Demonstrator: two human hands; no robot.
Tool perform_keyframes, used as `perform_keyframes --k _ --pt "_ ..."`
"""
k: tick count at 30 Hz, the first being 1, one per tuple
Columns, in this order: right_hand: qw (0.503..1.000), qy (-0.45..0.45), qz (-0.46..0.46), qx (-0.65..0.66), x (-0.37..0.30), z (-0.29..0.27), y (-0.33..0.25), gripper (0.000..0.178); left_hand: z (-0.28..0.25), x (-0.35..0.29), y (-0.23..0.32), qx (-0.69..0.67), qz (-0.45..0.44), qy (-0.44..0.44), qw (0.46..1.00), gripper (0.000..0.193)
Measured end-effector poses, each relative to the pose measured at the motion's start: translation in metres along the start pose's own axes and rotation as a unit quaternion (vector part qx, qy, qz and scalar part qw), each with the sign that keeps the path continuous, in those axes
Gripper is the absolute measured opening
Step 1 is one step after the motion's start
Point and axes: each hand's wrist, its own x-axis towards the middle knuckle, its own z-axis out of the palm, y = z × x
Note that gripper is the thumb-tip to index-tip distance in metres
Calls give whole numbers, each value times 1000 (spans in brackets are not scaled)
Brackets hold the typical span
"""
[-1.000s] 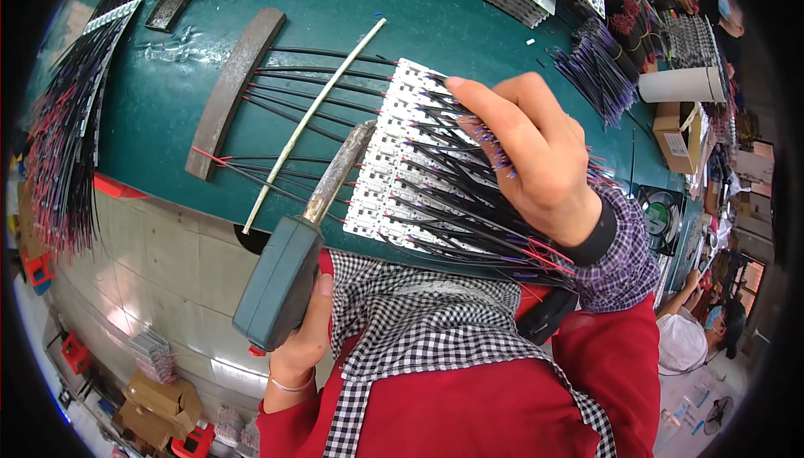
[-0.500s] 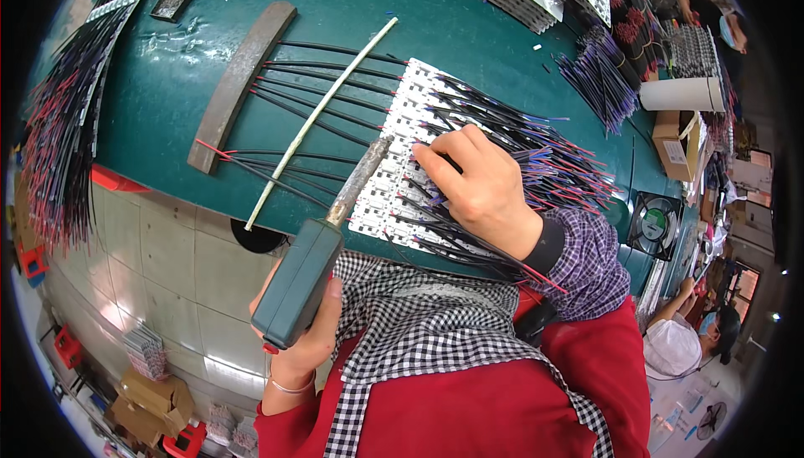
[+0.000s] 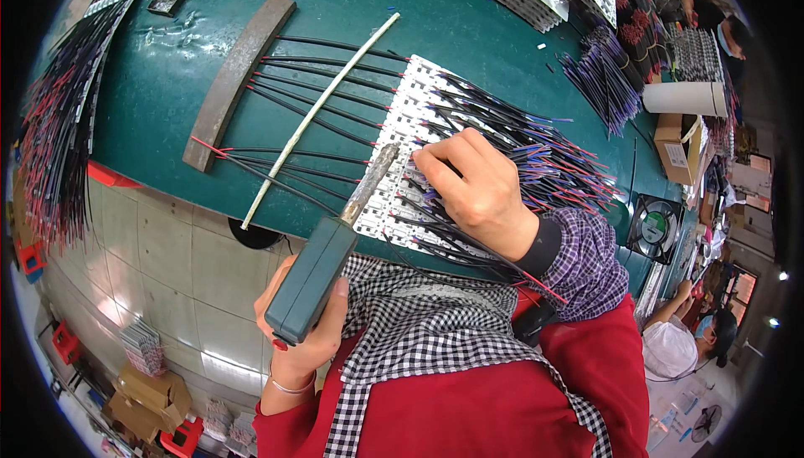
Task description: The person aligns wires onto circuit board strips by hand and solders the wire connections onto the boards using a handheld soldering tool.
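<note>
My left hand (image 3: 306, 353) is closed around the dark green body of a soldering iron (image 3: 311, 278). Its long, worn metal tip reaches up and right over a white panel of small circuit boards (image 3: 408, 94), close to my right fingertips. My right hand (image 3: 479, 194) is closed in a pinch at the panel's middle, on what looks like a thin wire whose end is hard to make out. Black and red wires (image 3: 544, 152) fan out from the panel to the right, partly under that hand. Other wires run left from the panel.
A dark flat bar (image 3: 243, 81) lies over the left wire ends, and a thin pale stick (image 3: 322, 102) crosses the wires. Wired panels (image 3: 75, 115) hang over the table's left edge. Wire bundles (image 3: 599, 81), a carton (image 3: 674, 148) and a small fan (image 3: 655, 225) stand right.
The soldering iron has shifted slightly to the right with my left hand, its tip now nearer my right fingertips. My right hand stays nearly in place, still pinching.
</note>
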Motion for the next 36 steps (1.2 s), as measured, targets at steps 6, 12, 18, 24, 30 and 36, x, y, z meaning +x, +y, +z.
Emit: perform_keyframes --k 6,12,18,24,30,36 --pt "1000 -21 -2 3 3 -5 -3 30 -4 -1 3 6 -17 -13 1000 23" --pt "999 -5 -20 -33 1 -3 -1 27 -3 -1 2 11 -13 -20 1000 22" --pt "999 -9 -18 -37 3 -1 -3 24 -3 2 5 27 -11 -37 999 21" --pt "999 -2 -23 -32 3 1 -2 22 -3 2 4 21 -27 -45 998 18" --pt "999 -2 -23 -39 2 2 -2 21 -4 4 4 36 -26 -54 998 17" --pt "999 -2 -24 -42 3 1 -1 19 -10 -6 -4 54 -15 -36 998 18"
